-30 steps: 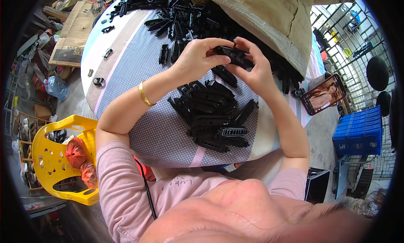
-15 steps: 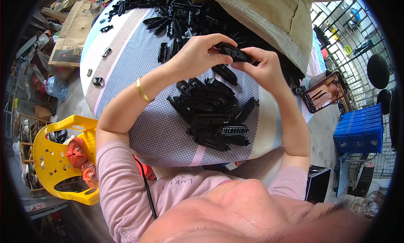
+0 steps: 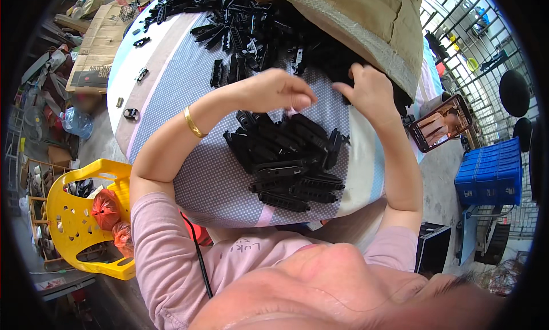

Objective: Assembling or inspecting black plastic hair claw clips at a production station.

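One cloth-covered table (image 3: 200, 190) lies before us, with a large brown sack (image 3: 377, 21) over its far right. Beside the sack spreads the far heap (image 3: 269, 21) of black plastic parts; closer to us lies the smaller near pile (image 3: 286, 141). Our right hand (image 3: 370, 92), by the far heap's edge, has thumb and fingers parted, no part showing between them. Our left hand (image 3: 280, 91), at the near pile's far side, is loosely curled; whether its fingertips meet, we cannot tell. We judge this a reach for a part, which calls for pinching just one free.
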Demonstrator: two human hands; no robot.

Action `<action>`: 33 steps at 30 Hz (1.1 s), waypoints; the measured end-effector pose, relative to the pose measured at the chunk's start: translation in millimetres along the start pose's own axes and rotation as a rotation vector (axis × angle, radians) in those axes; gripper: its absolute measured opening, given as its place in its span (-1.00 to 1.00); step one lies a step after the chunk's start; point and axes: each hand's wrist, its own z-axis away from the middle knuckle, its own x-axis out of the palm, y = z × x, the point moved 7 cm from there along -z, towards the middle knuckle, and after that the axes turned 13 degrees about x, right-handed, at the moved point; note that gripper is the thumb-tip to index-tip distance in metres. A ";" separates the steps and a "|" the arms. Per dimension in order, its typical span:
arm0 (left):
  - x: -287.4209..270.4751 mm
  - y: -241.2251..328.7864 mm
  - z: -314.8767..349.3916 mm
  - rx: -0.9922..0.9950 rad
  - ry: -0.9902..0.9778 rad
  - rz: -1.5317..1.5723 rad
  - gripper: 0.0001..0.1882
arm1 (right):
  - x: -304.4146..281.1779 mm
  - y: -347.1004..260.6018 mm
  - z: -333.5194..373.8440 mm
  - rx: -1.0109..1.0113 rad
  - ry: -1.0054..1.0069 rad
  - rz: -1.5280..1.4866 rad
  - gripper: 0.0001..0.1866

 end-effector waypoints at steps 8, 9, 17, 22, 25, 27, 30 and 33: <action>-42.5 -38.7 -27.1 -0.154 0.482 -0.687 -0.26 | 17.7 -8.9 8.4 -0.044 -0.183 0.043 -0.70; -43.3 -40.7 -29.1 -0.150 0.481 -0.690 -0.26 | 16.6 -8.1 8.5 -0.044 -0.184 -0.017 -0.67; -51.0 -46.3 6.2 -0.323 0.497 -0.222 -0.30 | 7.9 0.4 -3.5 0.015 -0.128 -0.627 -0.52; -46.8 -55.3 32.9 -0.317 0.800 0.679 -0.42 | 24.2 -16.4 1.9 0.081 -0.443 -1.217 -0.60; -43.2 -52.9 35.2 -0.297 0.856 0.821 -0.47 | 19.3 -26.4 4.4 0.000 -0.364 -1.405 -0.66; -40.0 -50.2 34.3 -0.285 0.874 0.827 -0.48 | 23.0 -28.3 5.3 0.010 -0.375 -1.415 -0.67; -35.3 -49.8 28.4 -0.315 0.764 0.708 -0.52 | 27.5 -26.0 4.6 0.063 -0.346 -1.373 -0.68; -53.2 -15.2 28.0 -0.127 0.634 -0.705 -0.59 | 30.2 -14.7 1.0 0.132 -0.285 -1.328 -0.68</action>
